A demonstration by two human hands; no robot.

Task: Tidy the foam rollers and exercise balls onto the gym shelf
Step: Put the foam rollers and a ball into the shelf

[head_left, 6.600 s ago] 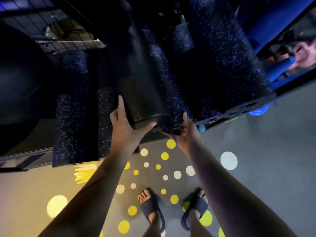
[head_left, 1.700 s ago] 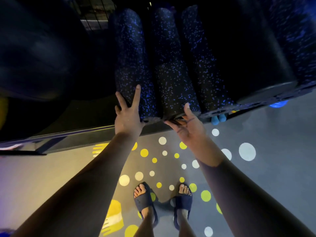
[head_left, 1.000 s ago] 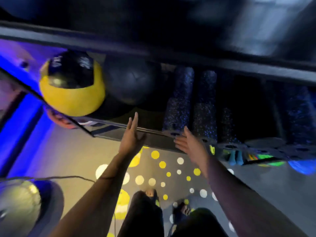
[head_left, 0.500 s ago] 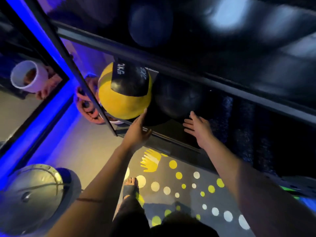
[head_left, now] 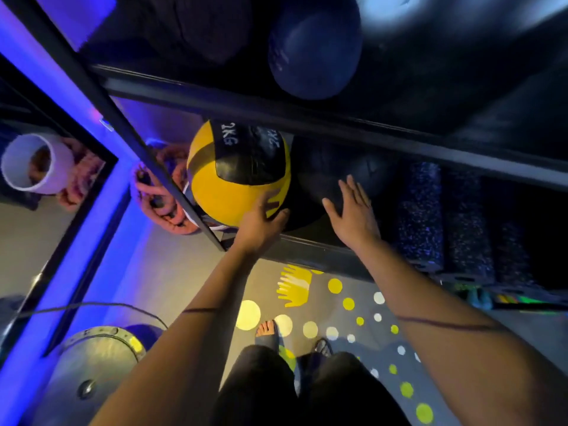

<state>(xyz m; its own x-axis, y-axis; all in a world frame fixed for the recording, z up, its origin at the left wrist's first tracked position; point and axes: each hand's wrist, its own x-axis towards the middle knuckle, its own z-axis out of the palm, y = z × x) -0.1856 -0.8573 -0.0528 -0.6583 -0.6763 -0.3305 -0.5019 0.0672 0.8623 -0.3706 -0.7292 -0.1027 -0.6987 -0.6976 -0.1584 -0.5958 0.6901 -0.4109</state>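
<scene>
Yellow ball (head_left: 236, 189) mid-frame, on shelf (head_left: 307, 253) — our left hand (head_left: 261, 226) cups it, right hand (head_left: 353, 216) released; next, seat it.

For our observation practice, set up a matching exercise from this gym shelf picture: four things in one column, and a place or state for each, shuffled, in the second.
Things
1. yellow and black medicine ball marked 2KG
2. dark blue ball
3. blue-speckled black foam rollers
4. plain black ball

Places or states
A. on the upper shelf level
B. under the open right hand
C. lying side by side at the right of the lower level
D. touched by the left hand, at the shelf's left end

Pairs: 1-D, 2-A, 3-C, 4-B
</scene>
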